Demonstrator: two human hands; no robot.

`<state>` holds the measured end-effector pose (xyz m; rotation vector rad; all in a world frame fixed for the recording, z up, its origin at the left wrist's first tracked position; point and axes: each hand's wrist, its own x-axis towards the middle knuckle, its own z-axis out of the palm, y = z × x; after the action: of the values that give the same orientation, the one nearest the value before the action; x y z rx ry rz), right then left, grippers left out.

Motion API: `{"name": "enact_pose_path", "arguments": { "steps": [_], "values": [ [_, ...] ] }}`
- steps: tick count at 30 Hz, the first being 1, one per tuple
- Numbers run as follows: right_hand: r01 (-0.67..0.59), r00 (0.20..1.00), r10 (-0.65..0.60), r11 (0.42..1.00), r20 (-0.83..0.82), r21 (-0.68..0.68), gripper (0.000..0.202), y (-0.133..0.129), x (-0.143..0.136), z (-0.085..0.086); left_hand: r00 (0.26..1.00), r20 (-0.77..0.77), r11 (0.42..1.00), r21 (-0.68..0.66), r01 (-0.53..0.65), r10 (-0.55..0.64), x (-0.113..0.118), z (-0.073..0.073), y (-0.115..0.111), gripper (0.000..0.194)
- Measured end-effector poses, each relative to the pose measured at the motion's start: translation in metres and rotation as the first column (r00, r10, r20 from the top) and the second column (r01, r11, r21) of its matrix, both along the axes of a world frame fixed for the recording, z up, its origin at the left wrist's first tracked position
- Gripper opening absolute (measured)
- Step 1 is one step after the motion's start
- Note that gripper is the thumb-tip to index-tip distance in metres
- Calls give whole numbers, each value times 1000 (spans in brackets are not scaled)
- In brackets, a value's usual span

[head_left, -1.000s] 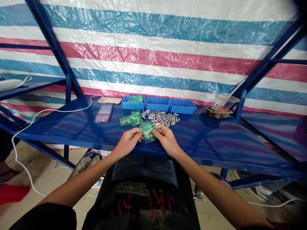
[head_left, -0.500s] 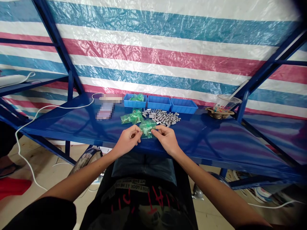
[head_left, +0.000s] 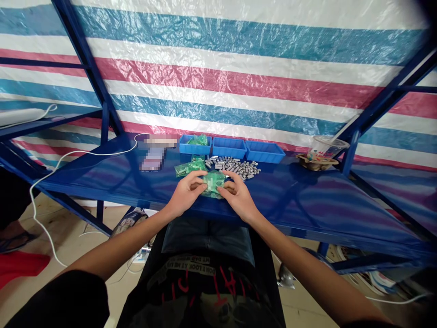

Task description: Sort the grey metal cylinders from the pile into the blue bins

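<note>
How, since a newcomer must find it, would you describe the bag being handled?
Before the striped sheet is a blue table bearing a heap of metal pieces. By the heap's near left is a clear green bag with pale contents. Unlike the green packets beyond it, it lies between the left hand and right hand, fingers at its edges.

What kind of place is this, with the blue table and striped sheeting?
Probably a makeshift workshop or packing corner: striped plastic sheeting hangs behind a blue metal table, which holds loose metal pieces and small blue bins.
</note>
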<state>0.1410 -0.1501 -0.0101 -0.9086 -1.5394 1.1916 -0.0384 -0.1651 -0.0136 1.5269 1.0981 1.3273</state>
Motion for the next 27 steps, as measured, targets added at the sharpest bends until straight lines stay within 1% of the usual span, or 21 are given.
{"name": "enact_pose_path", "arguments": {
  "steps": [1,3,4,5,7,9,12,16,18,21,22,25,26,27],
  "values": [
    [35,999,-35,999,0,-8,45,1,-1,-1,1000,0,1000,8,5,-5,2,0,3,46],
    [80,997,-80,997,7,-11,29,3,-1,-3,1000,-8,1000,9,9,-9,4,0,9,52],
    [90,996,-90,996,12,-11,23,3,-1,-3,1000,-16,1000,5,6,-6,4,0,10,49],
    [91,996,-91,996,15,-15,20,3,-1,-3,1000,-27,1000,2,1,-1,4,-1,11,42],
    [81,997,-81,996,11,-35,18,2,-1,-2,999,-40,1000,10,-18,18,4,-1,9,25],
    [61,998,-62,996,-2,-57,18,0,0,-1,998,-40,999,32,-43,45,3,-1,7,17],
    [30,998,-33,997,-44,-64,17,-1,0,1,998,-33,998,41,-48,50,1,0,4,17],
    [1,999,0,1000,-53,9,14,-3,2,3,999,-3,999,8,32,-32,-2,1,3,22],
    [-24,1000,25,999,-17,38,15,-4,2,4,999,4,999,5,54,-54,-3,1,3,22],
    [-39,999,38,998,8,52,17,-4,1,3,998,0,998,2,56,-56,-3,2,2,18],
    [-38,999,39,998,-4,47,23,-3,0,2,998,0,998,1,56,-56,-3,2,2,20],
    [-39,999,38,999,-34,-3,45,-2,-2,-1,997,20,998,0,71,-71,-1,4,0,39],
    [-39,999,39,999,-19,-6,46,-1,-2,-2,997,28,997,-2,76,-76,0,4,0,45],
    [-36,999,36,999,7,7,42,0,-2,-2,997,32,997,-2,77,-77,0,5,0,49]
  ]
}}
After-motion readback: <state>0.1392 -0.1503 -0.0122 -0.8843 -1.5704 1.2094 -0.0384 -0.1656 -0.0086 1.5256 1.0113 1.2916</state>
